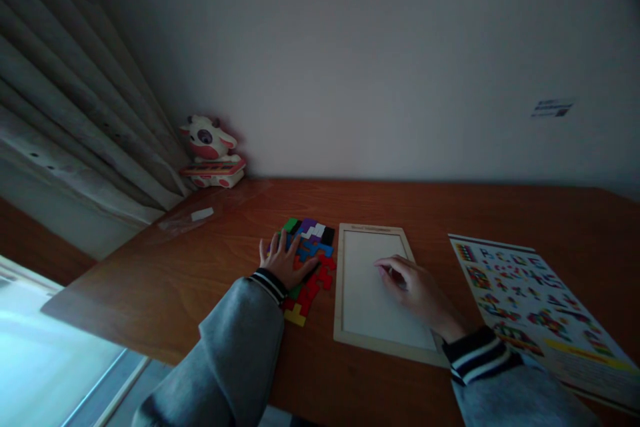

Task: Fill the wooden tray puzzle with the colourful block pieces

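Several colourful flat puzzle pieces (313, 288) in red, blue, purple, green, yellow, black and white lie together on the table, left of a wooden frame tray. My left hand (284, 259) rests over their left part with its fingers spread, covering some of them. The pale tray (339, 293) shows a bare whitish inside around my other hand. Above its right half is my right hand (407, 283), thumb and index finger pressed together; anything between the fingertips is too small or hidden to make out.
A printed sheet with coloured figures (540, 307) lies to the right on the brown table (400, 203). At the back left stand a cow-shaped toy (210, 150) and some clear plastic with a white label (202, 214). A curtain (75, 87) hangs at the left.
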Demonstrator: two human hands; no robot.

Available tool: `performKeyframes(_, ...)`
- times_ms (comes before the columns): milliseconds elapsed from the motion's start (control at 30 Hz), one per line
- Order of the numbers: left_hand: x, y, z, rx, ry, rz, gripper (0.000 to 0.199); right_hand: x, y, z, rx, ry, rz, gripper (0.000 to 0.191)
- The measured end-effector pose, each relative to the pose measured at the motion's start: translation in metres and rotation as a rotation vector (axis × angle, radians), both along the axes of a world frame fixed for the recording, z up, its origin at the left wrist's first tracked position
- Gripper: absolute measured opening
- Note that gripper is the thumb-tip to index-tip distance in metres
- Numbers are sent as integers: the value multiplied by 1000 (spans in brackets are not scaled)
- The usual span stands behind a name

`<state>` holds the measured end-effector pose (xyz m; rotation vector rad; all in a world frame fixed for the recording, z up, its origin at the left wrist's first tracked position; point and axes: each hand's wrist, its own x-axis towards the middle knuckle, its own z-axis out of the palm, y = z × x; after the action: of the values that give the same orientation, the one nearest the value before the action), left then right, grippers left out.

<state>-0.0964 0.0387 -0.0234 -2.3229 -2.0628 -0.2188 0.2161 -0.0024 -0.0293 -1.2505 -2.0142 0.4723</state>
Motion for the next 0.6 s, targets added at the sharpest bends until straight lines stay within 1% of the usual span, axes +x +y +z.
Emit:
performKeyframes(33, 0, 1, 0, 20, -11, -20, 87, 0, 0, 0, -4, 2, -1, 23)
performKeyframes(100, 1, 4, 0, 51, -32, -103, 83, 0, -1, 2, -5, 7, -1, 22)
performKeyframes(200, 1, 7, -1, 21, -54, -234, 78, -1, -2, 4, -4, 11, -2, 23)
performKeyframes(300, 1, 6, 0, 1, -55, -248, 76, -1, -2, 5, -7, 9, -3, 23)
performKeyframes(400, 3, 5, 4, 47, -57, -207, 76, -1, -1, 4, -15, 5, -2, 23)
performKeyframes(467, 4, 7, 7, 87, -68, -205, 73, -1, -1, 2, -13, 6, -4, 24)
performKeyframes(533, 5, 10, 9, 109, -80, -258, 71, 0, 0, 1, -7, 6, -7, 24)
performKeyframes(600, 6, 14, 8, 82, -81, -334, 70, 0, 0, 0, -3, 4, -9, 24)
